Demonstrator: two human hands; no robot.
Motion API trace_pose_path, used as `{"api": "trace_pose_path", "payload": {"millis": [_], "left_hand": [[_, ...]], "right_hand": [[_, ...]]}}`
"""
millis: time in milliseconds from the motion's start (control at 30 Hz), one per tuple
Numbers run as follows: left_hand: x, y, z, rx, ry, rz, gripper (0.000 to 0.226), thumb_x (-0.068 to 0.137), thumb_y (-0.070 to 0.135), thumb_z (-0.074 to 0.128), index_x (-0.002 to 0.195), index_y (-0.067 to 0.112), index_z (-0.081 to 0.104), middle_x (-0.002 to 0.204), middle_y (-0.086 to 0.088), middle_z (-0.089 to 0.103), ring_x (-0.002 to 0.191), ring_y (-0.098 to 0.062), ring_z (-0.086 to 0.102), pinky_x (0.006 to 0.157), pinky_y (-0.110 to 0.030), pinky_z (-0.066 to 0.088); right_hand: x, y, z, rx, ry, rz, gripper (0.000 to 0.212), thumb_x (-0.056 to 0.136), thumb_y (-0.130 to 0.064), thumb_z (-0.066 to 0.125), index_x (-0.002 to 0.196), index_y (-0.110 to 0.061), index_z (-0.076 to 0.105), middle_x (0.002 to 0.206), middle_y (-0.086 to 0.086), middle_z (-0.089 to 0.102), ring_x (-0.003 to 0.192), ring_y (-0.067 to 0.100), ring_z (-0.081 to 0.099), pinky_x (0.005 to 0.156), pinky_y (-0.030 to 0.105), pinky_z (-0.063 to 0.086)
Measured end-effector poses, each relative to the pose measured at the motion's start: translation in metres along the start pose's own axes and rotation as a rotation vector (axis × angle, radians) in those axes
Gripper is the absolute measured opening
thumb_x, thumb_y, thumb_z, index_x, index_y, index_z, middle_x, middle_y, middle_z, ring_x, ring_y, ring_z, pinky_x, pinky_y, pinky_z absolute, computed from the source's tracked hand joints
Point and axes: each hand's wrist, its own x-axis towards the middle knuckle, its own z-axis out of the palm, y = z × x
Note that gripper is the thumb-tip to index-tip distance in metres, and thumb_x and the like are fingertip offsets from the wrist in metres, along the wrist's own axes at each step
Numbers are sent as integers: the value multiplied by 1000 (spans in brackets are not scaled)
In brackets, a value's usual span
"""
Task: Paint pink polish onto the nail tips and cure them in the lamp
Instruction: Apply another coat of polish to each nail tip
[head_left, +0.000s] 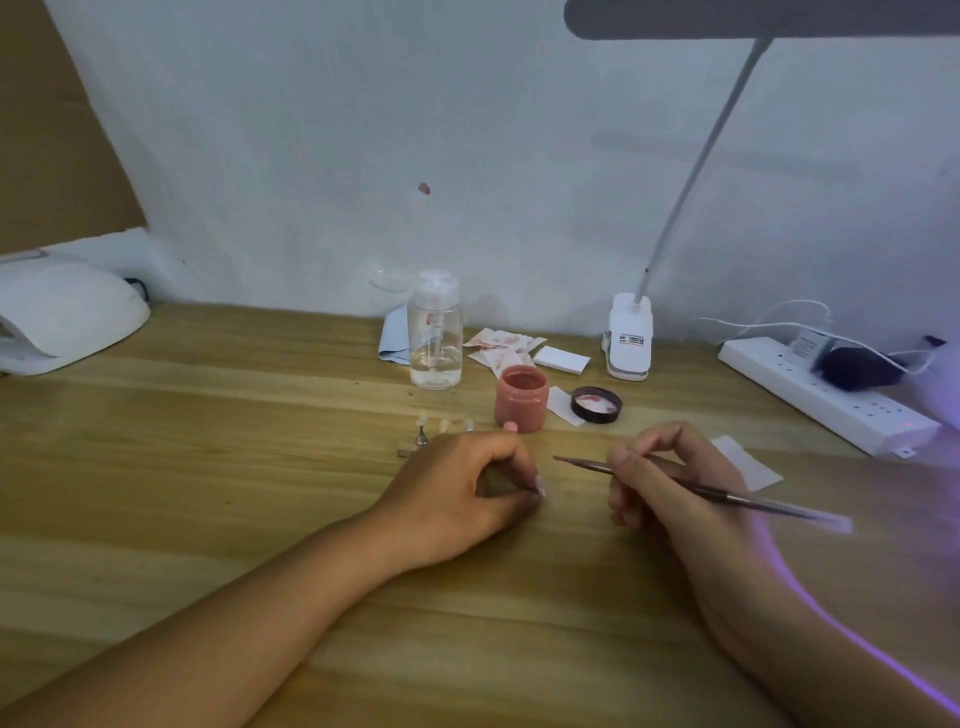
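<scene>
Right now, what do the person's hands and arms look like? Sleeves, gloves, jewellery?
Both bare: left hand and right hand have no gloves or rings; left forearm and right forearm show no sleeve, watch or bracelet. Purple light edges the right forearm.

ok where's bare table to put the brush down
Bare table runs between the white curing lamp and the clear bottle, and from between the left hand and right hand back to the near edge. Crowded: from the bottle past the pink jar, lid and stained wipes to the desk lamp base; nail tips stand just behind the left hand.
</scene>
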Motion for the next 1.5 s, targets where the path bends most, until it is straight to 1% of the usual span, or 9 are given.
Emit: {"api": "trace_pose_path", "payload": {"millis": [200,667,800,967,1133,1200,1233,1300,1500], "left_hand": [[-2,5,-3,-8,-20,-28,22,85,20,76,78,36,63,50,38,50,59,9,56,88,-29,51],[-1,0,-2,-56,-19,-43,18,82,20,78,78,34,67,64,38,61,83,33,43,73,1,35],[-1,4,-5,-37,-33,-53,17,84,19,77,80,32,67,48,36,50,57,5,59,98,-31,48],[-2,4,-5,-101,-41,-83,18,84,14,77,80,29,68,50,34,53,41,11,45,85,-52,52],[-2,1,-4,-107,-37,-64,21,83,15,77,77,32,66,46,29,52,38,5,43,105,-44,45],[-2,-1,-4,-111,-43,-45,22,83,13,77,78,32,66,50,34,53,40,9,42,91,-35,53],[-1,-1,-4,-119,-46,-31,22,84,13,77,78,31,66,52,35,54,78,22,53,79,-22,52],[-1,-1,-5,-138,-41,-17,21,84,12,76,78,29,66,54,36,56,86,17,15,63,-7,41],[-2,-2,-4,-87,-42,-70,22,83,14,77,76,31,65,48,34,52,38,9,43,92,-45,52]], "right_hand": [[-1,1,5,-78,-69,-40,22,89,-2,61,82,11,45,58,10,62,54,12,53,54,18,42],[-3,0,7,-118,-78,-47,22,90,-6,62,80,7,47,58,7,63,53,11,53,53,19,44],[-1,3,4,-138,-32,-15,19,86,-3,59,75,4,44,53,7,57,54,17,45,57,33,36],[-2,0,7,-63,-60,-42,25,90,-9,61,80,8,45,59,11,64,51,13,51,50,18,43],[-1,2,5,-136,-105,-11,22,89,-6,61,77,5,46,53,7,62,48,9,50,50,18,41],[0,3,3,-94,-66,-16,22,90,-4,60,78,7,45,53,8,60,48,11,49,49,19,41],[0,3,3,-68,-54,-24,24,91,-6,60,79,7,44,55,9,61,49,13,50,49,19,41],[-1,2,5,-52,-73,-33,25,90,-11,62,82,6,45,59,9,64,51,13,51,50,18,43],[-2,2,5,-97,-97,-14,22,91,-4,60,78,6,46,53,6,61,47,8,51,48,16,42]]}}
